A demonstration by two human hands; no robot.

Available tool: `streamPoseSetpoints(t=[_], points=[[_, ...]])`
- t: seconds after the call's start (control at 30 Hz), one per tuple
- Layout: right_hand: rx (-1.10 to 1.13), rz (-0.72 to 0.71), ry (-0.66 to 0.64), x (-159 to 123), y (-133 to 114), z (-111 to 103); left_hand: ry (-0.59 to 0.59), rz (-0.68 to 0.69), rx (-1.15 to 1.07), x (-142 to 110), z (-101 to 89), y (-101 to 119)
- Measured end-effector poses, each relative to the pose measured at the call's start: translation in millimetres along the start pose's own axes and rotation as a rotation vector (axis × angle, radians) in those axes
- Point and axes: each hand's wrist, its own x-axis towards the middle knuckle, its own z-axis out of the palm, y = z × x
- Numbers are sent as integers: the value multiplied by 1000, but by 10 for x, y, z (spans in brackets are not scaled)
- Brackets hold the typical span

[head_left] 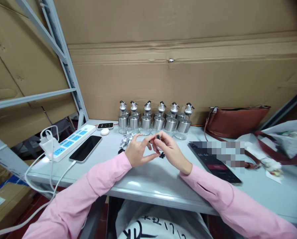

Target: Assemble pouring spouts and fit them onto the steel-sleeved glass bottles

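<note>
My right hand [172,151] pinches a small black part [158,136] between thumb and fingers; its exact kind is too small to make out. My left hand [139,153] is beside it, fingers reaching to the right fingertips and thumb stretched out apart from them. Below the hands, several small black pieces [162,155] lie on the grey table [143,181]. Silver pourer-like parts [125,140] are heaped behind my left hand, with more black pieces [120,151] near its wrist. Behind stand rows of glass bottles with metal sleeves [146,122], the front ones topped with pourer spouts [162,106].
On the left are a power strip [71,141], a black-screened phone [86,149], a small device [105,126] and a white round object [105,131]. A large phone or tablet [213,166] and a brown bag [235,122] lie right. Cardboard [148,76] walls the back.
</note>
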Motion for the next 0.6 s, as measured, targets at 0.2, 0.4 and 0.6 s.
streamPoseSetpoints(t=[0.2, 0.4, 0.6], points=[[-383, -150, 80, 479, -355, -204, 23, -7, -13, 18, -44, 29], [-902, -266, 324, 1339, -550, -827, -42, -32, 13, 19, -53, 35], [-1464, 112, 366, 1876, -291, -1814, -55, -31, 24, 14, -50, 23]])
